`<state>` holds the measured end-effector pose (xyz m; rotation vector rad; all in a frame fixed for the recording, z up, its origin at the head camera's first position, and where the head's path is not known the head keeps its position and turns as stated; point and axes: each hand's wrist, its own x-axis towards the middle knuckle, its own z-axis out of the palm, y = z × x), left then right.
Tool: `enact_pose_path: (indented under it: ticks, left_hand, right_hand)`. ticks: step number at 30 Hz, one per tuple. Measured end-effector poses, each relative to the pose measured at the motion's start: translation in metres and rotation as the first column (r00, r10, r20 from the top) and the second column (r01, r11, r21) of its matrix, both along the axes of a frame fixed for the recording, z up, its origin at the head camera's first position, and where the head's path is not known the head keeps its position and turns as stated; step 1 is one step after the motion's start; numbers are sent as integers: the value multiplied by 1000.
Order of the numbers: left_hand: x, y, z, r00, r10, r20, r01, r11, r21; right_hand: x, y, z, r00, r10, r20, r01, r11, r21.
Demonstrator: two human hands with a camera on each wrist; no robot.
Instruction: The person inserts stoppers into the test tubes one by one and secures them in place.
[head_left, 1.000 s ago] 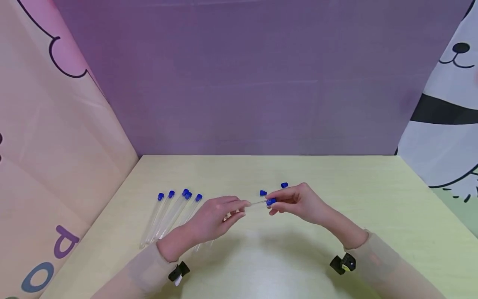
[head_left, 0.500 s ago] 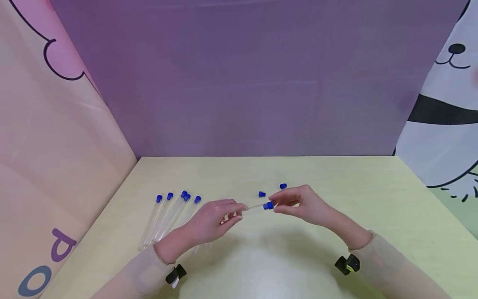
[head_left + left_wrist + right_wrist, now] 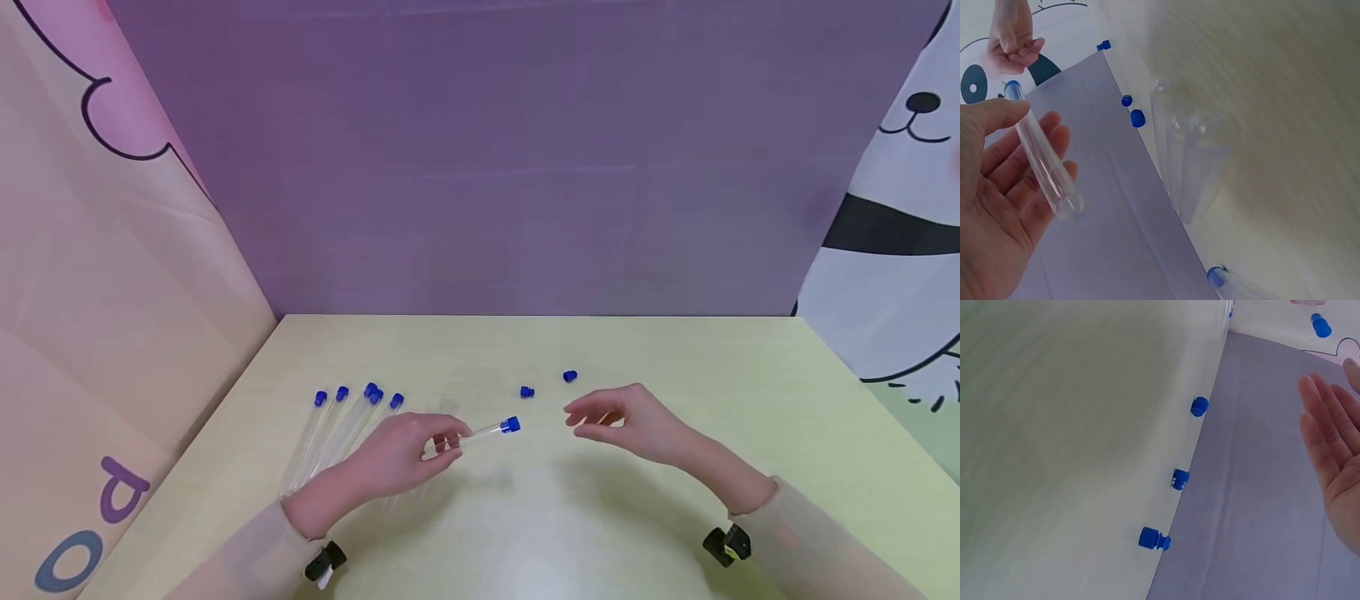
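Between the left hand's [image 3: 408, 446] thumb and fingers, a clear tube [image 3: 480, 433] is pinched, held above the table [image 3: 750, 400] and lying nearly level. Its blue cap [image 3: 511, 424] sits on the end that points towards the right hand [image 3: 637, 421]. That hand grasps nothing: its fingers are loosely bent, apart from the tube and near the cap. Just beyond it, 3 loose blue caps [image 3: 1179, 479] lie on the table, each apart from the others.

Beside the left hand, 3 clear tubes [image 3: 1188, 162] lie close together, their rounded ends towards the person. Further left, 5 blue-capped tubes [image 3: 341, 437] lie in a loose fan, caps away from the person, partly hidden by the left forearm. Both arms wear pale sleeves [image 3: 806, 525], with 1 small black device [image 3: 325, 562] at each wrist. Past the table's far edge stands a purple backdrop [image 3: 480, 167].
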<state>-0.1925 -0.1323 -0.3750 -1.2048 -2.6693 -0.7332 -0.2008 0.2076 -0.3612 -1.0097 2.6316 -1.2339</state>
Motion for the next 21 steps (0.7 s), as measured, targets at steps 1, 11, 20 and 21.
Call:
enact_pose_path:
  ticks: [1, 11, 20, 21]
  left_hand:
    - [0, -2, 0, 1000, 10, -3, -11, 1000, -7]
    - [1, -21, 2, 998, 57, 28, -57, 998, -22]
    - [0, -32, 6, 998, 64, 11, -64, 998, -23]
    - [0, -32, 6, 998, 70, -1, -70, 997, -30]
  right_hand:
    - [0, 2, -1, 1000, 0, -12, 0, 1000, 8]
    - [-2, 16, -11, 997, 17, -72, -14, 999, 46]
    - [-3, 25, -13, 995, 1, -102, 10, 995, 102]
    - [-3, 25, -13, 995, -1, -104, 12, 995, 104]
